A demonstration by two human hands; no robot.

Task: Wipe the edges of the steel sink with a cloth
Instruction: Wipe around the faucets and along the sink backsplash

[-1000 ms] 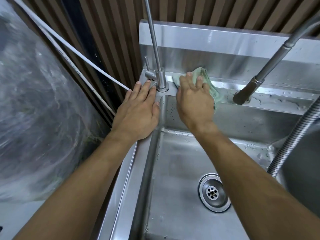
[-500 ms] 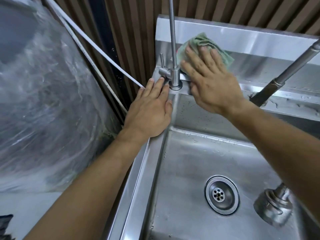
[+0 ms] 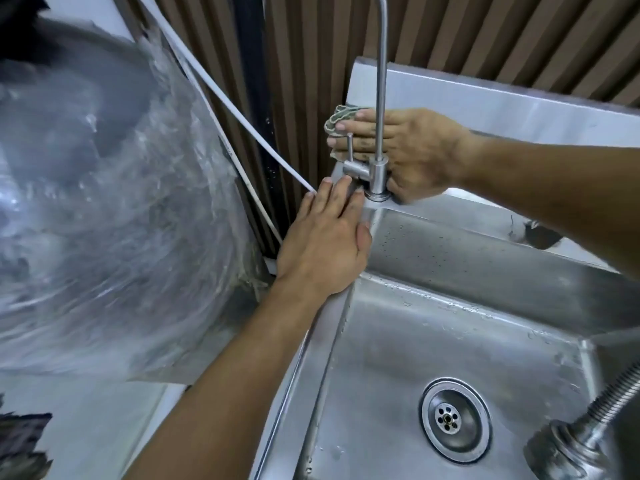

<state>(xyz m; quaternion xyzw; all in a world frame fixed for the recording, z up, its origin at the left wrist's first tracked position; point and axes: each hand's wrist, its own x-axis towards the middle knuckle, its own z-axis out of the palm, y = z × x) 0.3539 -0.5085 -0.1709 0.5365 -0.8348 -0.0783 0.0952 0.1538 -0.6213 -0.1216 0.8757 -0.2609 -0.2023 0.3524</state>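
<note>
The right hand [image 3: 412, 150] now slides the green cloth [image 3: 337, 121] left behind the slim tap [image 3: 379, 98], fingers flat together; the left hand [image 3: 325, 247] rests flat on the wet steel sink [image 3: 467, 258] edge.

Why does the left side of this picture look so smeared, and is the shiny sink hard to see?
Head view: the plastic-wrapped bulk at left is streaked with motion blur; the sink stays fairly sharp, with soft glare on its steel backsplash; wide-angle bending curves the edges; both hands are readable, the cloth partly hidden.
</note>
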